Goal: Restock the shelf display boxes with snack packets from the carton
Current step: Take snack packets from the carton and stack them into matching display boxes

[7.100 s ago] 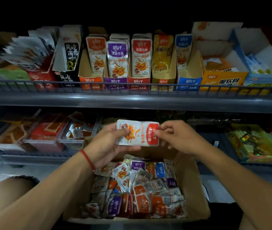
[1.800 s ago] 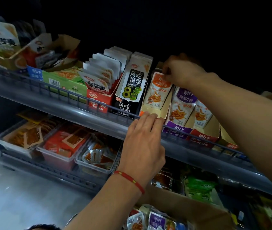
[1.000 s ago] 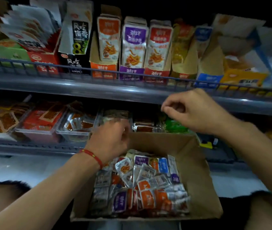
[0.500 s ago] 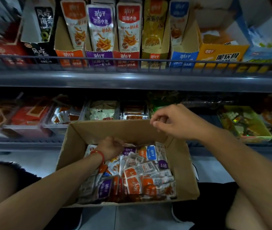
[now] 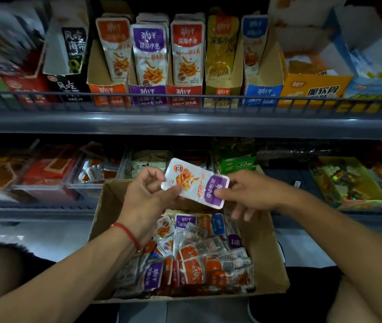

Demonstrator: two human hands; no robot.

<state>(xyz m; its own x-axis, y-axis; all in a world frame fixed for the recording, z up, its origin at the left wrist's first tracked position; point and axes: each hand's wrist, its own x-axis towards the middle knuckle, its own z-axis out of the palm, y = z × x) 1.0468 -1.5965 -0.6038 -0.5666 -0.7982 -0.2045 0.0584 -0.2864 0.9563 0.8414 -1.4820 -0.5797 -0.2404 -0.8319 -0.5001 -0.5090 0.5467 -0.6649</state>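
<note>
Head cam | L hand (image 5: 149, 197) + R hand (image 5: 250, 194) both pinch purple packet (image 5: 195, 183) | over carton (image 5: 269, 252)

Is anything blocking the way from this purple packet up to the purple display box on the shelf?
Nothing visible stands between. The purple packet, held by both hands, must clear the shelf's wire rail fronting the purple display box.
</note>
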